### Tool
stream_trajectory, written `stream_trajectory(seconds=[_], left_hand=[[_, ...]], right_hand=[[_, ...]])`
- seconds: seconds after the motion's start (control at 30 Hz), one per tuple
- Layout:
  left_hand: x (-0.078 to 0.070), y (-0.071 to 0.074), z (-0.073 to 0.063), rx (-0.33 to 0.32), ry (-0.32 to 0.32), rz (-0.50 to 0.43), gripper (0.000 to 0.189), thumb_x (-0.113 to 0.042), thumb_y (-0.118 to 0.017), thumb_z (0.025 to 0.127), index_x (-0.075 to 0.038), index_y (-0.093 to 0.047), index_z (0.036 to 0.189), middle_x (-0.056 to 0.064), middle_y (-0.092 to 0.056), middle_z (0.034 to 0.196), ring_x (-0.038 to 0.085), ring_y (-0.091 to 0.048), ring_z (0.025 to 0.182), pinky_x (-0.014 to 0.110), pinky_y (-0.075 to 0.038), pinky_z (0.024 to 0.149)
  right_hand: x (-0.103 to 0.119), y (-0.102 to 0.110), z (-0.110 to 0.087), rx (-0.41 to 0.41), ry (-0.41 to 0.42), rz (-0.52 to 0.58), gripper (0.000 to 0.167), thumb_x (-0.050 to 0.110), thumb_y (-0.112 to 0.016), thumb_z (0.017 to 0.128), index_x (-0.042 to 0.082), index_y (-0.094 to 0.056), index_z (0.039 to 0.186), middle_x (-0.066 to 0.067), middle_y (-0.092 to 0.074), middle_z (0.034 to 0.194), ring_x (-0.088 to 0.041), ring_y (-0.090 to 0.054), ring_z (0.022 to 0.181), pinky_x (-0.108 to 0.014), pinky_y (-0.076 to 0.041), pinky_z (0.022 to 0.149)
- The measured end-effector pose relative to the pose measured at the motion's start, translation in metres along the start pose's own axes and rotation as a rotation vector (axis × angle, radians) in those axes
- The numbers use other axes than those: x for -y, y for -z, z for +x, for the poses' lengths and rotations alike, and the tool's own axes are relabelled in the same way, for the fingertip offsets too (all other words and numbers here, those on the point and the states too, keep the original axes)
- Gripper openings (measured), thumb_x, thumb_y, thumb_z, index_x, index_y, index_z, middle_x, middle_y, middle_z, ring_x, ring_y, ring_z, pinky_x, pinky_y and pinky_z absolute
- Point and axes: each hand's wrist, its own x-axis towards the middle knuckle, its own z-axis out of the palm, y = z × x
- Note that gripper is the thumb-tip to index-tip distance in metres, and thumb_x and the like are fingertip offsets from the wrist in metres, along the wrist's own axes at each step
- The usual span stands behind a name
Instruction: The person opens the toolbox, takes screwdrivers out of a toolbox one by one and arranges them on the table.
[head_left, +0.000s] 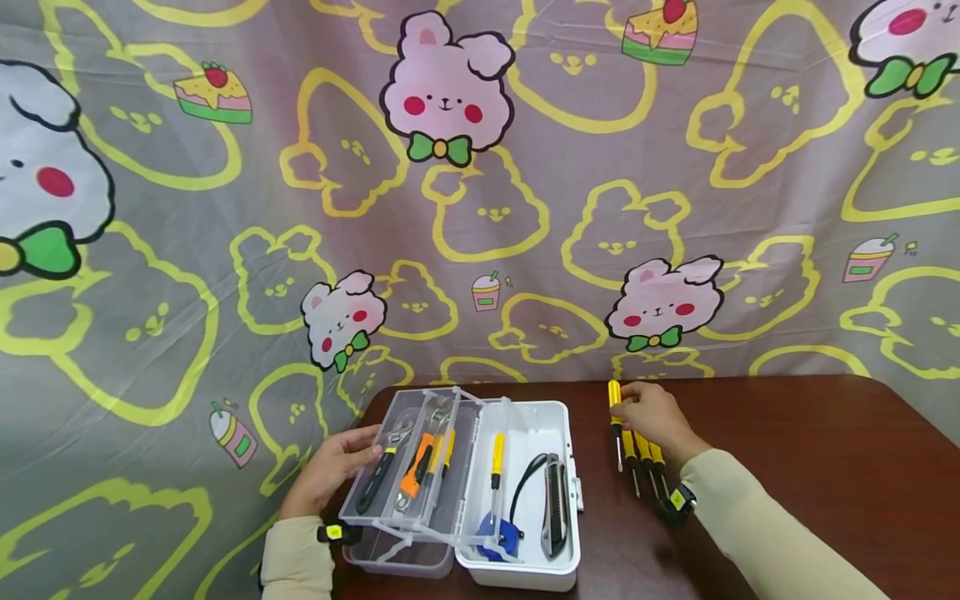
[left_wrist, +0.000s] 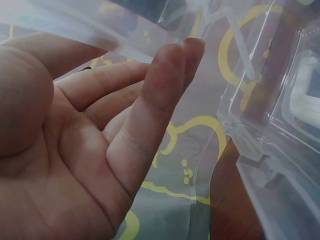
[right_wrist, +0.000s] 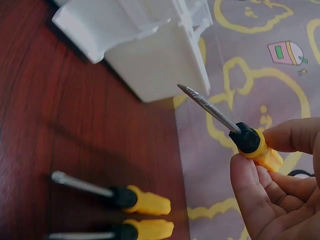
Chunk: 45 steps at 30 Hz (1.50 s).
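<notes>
Two hands work: right hand (head_left: 654, 417) pinches a yellow screwdriver (head_left: 615, 414), left hand (head_left: 335, 467), fingers relaxed, touches the clear tray (head_left: 397, 467).

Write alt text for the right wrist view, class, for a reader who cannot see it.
The right hand pinches a yellow-handled screwdriver by its handle, its metal tip pointing up and left toward a white toolbox. Two more yellow-handled screwdrivers lie below on the dark wooden table, beside a grey cloth with yellow outlines.
</notes>
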Motion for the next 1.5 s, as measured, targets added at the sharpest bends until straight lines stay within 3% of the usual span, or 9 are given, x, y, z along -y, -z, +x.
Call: stream_trajectory(seconds=[0.17,0.33,0.7,1.3,1.5], left_hand=[[0.0,0.001,-0.001,0.017,-0.022,-0.004,0.055,-0.026,-0.072,0.089,-0.004,-0.056,0.137,0.014,-0.063,0.118,0.027,-0.064,0.094,0.04,-0.052,0.081],[-0.002,0.001,-0.002,0.028,-0.034,-0.002,0.055,-0.027,-0.071,0.09,-0.003,-0.054,0.137,0.015,-0.063,0.118,0.027,-0.064,0.094,0.04,-0.052,0.08],[0.001,0.001,-0.001,0.016,-0.021,-0.002,0.053,-0.025,-0.071,0.09,-0.004,-0.056,0.136,0.014,-0.063,0.117,0.028,-0.064,0.094,0.041,-0.052,0.081],[0.0,0.001,0.0,0.019,-0.021,0.004,0.056,-0.029,-0.072,0.089,-0.004,-0.055,0.137,0.015,-0.064,0.117,0.027,-0.064,0.094,0.041,-0.052,0.081],[0.001,0.0,0.0,0.022,-0.017,-0.017,0.055,-0.027,-0.072,0.089,-0.005,-0.056,0.136,0.013,-0.064,0.116,0.028,-0.064,0.093,0.04,-0.053,0.08]], right_hand=[[-0.008,0.006,-0.003,-0.006,0.002,-0.007,0.048,0.017,-0.065,0.091,-0.012,-0.052,0.126,-0.018,-0.065,0.102,-0.022,-0.066,0.078,-0.04,-0.054,0.071],[-0.019,0.01,-0.001,-0.009,-0.011,-0.024,0.051,0.02,-0.065,0.09,-0.011,-0.052,0.128,-0.022,-0.064,0.11,-0.022,-0.067,0.079,-0.039,-0.055,0.07],[-0.04,0.02,0.0,-0.029,-0.018,-0.056,0.048,0.016,-0.063,0.091,-0.014,-0.051,0.126,-0.021,-0.066,0.103,-0.02,-0.067,0.077,-0.038,-0.055,0.07],[-0.059,0.031,-0.001,0.011,-0.049,-0.063,0.051,0.014,-0.06,0.093,-0.017,-0.045,0.131,-0.026,-0.062,0.111,-0.024,-0.066,0.081,-0.042,-0.055,0.074],[-0.068,0.034,-0.001,0.003,-0.053,-0.094,0.051,0.014,-0.061,0.092,-0.017,-0.046,0.129,-0.023,-0.064,0.103,-0.022,-0.065,0.075,-0.04,-0.055,0.07]])
